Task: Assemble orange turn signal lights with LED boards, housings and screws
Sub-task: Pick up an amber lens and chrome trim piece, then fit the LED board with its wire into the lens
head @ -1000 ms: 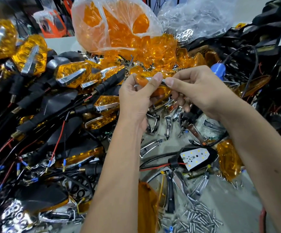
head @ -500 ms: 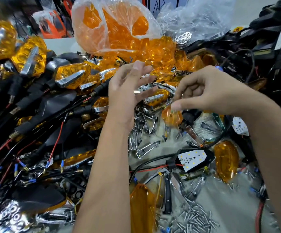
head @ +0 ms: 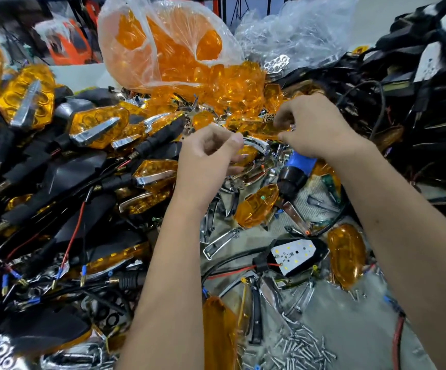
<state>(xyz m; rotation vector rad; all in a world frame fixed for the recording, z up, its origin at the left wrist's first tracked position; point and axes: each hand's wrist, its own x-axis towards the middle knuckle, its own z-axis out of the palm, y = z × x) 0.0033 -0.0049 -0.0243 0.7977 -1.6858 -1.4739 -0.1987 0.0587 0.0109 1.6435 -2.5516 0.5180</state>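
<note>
Glossy translucent orange plastic lenses [head: 256,209]; shiny metal screws [head: 300,345].

Head camera, single wide-angle view, looking forward and down over your own forearms.

You see the bench from above and close in: your left hand [head: 211,156] and right hand [head: 317,134] sit just above frame centre, both forearms entering from the bottom edge. The lens faces away from you toward the clear bag of orange lenses [head: 168,46] at the top, which marks the far end of the view. Nearest you, at the bottom edge, lies the pile of screws [head: 304,348]. The finished lights [head: 24,100] curve along the left margin and black wiring [head: 430,108] along the right, both bowed by the wide angle. No second view overlaps this one.
</note>
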